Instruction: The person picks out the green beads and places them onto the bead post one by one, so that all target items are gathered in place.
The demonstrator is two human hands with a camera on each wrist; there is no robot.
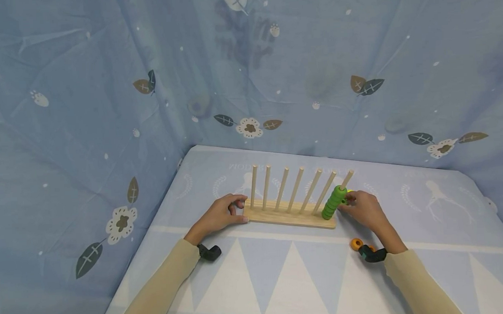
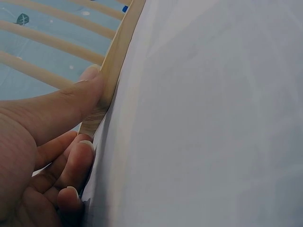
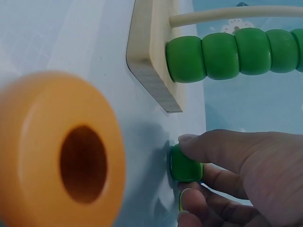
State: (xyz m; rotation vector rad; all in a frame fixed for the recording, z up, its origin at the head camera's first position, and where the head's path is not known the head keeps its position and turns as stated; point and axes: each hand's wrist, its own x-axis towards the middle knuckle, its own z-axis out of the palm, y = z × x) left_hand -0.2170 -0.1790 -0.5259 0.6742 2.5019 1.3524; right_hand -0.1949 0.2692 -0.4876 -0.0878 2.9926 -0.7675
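Note:
A wooden peg rack (image 1: 288, 216) stands on the table, with several upright pegs along its base. Green beads (image 1: 333, 204) are stacked on its right-most peg; the other pegs are bare. At the rack's left end, my left hand (image 1: 221, 213) holds the base, thumb (image 2: 71, 101) on one edge and fingers curled at the end. Just past the right end, my right hand (image 1: 365, 209) pinches a loose green bead (image 3: 186, 164) between thumb and fingers, low by the table surface. A yellow thing (image 1: 349, 191) shows partly behind that hand.
Orange beads (image 1: 356, 244) lie beside the right wrist camera, one of them looming large in the right wrist view. A patterned cloth (image 1: 256, 269) covers the table. Blue fabric (image 1: 307, 79) hangs behind and at the left.

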